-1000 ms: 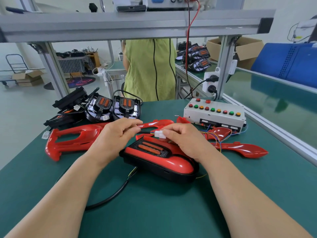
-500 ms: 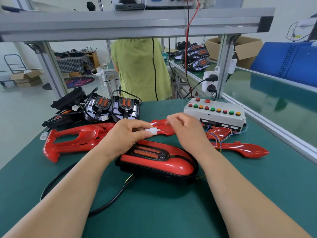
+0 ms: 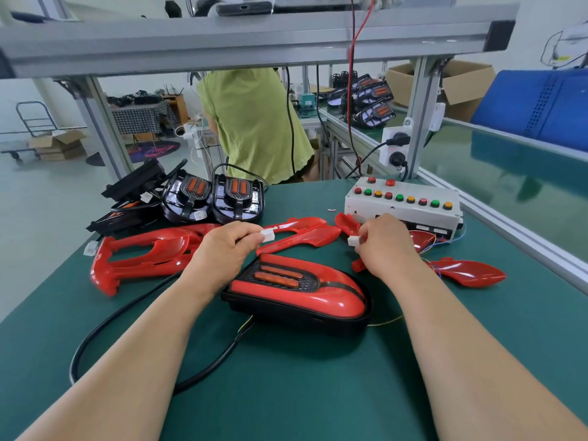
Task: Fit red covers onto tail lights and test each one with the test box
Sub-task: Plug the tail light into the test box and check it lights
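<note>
Flanking tail-light (image 3: 302, 294): left grip (image 3: 229, 249), right grip (image 3: 385, 246), pinching connectors (image 3: 268, 234).

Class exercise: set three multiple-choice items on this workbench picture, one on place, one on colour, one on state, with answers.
1. Where does the test box stand?
A. On the green table, beyond the right hand.
B. On the overhead shelf.
C. On the floor.

2. What colour is the cover on the nearest tail light?
A. Blue.
B. Red.
C. White.

3. The left plug and the right plug are:
A. joined.
B. lying on the table.
C. apart, one in the left hand, one in the right.

Answers: 1 A, it sits at the table's far right; 2 B, its shell is glossy red; 3 C, a gap shows between them.
</note>
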{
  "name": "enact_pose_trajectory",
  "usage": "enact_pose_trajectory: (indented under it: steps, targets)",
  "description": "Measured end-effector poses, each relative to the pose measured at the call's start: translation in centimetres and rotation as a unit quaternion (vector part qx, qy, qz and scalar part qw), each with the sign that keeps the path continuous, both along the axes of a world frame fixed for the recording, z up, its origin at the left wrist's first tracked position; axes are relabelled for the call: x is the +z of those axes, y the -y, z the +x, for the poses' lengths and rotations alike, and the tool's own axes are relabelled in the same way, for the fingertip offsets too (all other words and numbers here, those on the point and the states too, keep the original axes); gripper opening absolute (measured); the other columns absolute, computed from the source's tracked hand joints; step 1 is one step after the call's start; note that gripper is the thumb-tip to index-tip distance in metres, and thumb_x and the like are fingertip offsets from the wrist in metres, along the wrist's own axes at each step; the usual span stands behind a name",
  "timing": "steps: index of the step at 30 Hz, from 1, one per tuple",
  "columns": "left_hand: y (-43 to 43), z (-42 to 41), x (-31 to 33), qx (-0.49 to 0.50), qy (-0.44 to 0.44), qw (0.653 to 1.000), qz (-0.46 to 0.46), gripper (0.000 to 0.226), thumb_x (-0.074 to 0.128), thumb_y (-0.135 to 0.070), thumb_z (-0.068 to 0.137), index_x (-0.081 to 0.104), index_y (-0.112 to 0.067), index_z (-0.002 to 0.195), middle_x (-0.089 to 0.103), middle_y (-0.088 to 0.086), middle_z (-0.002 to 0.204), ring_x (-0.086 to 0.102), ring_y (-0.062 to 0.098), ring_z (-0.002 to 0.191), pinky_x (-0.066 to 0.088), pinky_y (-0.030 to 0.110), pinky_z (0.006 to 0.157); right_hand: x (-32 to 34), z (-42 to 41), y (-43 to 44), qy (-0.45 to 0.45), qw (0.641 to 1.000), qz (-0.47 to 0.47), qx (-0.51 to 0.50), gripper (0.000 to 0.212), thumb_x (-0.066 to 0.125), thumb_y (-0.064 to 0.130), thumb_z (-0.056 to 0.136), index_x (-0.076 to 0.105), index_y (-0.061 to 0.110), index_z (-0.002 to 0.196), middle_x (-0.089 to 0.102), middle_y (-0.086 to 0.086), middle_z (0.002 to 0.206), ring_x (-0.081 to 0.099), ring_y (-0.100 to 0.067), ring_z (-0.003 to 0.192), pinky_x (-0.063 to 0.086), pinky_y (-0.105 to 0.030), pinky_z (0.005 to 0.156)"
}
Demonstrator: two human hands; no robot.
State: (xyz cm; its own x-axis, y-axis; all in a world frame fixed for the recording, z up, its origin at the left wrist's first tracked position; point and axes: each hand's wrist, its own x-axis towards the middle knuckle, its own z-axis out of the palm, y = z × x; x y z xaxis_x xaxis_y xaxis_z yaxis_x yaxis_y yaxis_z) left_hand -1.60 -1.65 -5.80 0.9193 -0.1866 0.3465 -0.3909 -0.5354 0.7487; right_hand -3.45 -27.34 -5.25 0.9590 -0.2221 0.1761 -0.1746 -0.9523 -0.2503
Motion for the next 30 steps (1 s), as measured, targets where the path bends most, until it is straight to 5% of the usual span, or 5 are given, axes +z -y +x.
enact_pose_trajectory:
  steps: [6,13,18,24,30]
  targets:
    - [0.0,0.1,-0.2,-0.006,-0.013,1.0,-0.006,0.019,0.062,-0.019,0.096,0.072,-0.032,0.088,0.063,-0.02,0.064,0.044,-0.001,0.044,0.033,0.008,0.045,-0.1,-0.7,-0.3,0.123,0.986,0.092,0.063,0.014,0.073,0.025,0.087,0.074,0.01,0.089,0.06,-0.007,0.094,0.054,-0.025,0.091,0.037,-0.032,0.073]
    - [0.0,0.3,-0.1,-0.022,-0.002,1.0,-0.012,0.024,0.062,-0.021,0.095,0.071,-0.041,0.086,0.066,-0.019,0.068,0.047,-0.002,0.047,0.035,0.009,0.048,0.6,-1.9,-2.7,0.176,0.959,0.171,0.138,0.029,0.062,0.021,0.094,0.07,0.023,0.123,0.072,-0.002,0.113,0.062,-0.021,0.106,0.046,-0.039,0.096]
    - [0.0,0.4,0.1,-0.034,-0.014,0.999,-0.011,0.014,0.07,-0.028,0.091,0.074,-0.04,0.086,0.072,-0.015,0.079,0.062,0.0,0.073,0.045,0.013,0.073,1.0,-2.7,-3.6,0.14,0.943,0.247,0.176,0.021,0.06,0.023,0.095,0.076,0.021,0.108,0.075,0.005,0.1,0.06,0.0,0.088,0.04,-0.006,0.081]
    - [0.5,-0.4,0.5,-0.085,-0.034,0.995,-0.05,0.019,0.077,-0.024,0.084,0.077,-0.043,0.083,0.076,-0.015,0.087,0.068,-0.003,0.08,0.051,0.012,0.076,0.9,-2.9,-5.1,0.123,0.942,0.25,0.188,0.019,0.067,0.032,0.092,0.077,0.024,0.107,0.075,0.008,0.104,0.065,-0.01,0.099,0.047,-0.034,0.096]
    - [0.5,-0.6,0.7,-0.098,-0.045,0.994,-0.037,0.02,0.074,-0.02,0.088,0.076,-0.04,0.088,0.076,-0.013,0.086,0.068,0.0,0.08,0.052,0.024,0.084,0.8,-3.0,-5.2,0.121,0.938,0.259,0.197,0.019,0.073,0.027,0.088,0.077,0.025,0.107,0.075,0.01,0.102,0.065,-0.007,0.096,0.048,-0.029,0.093]
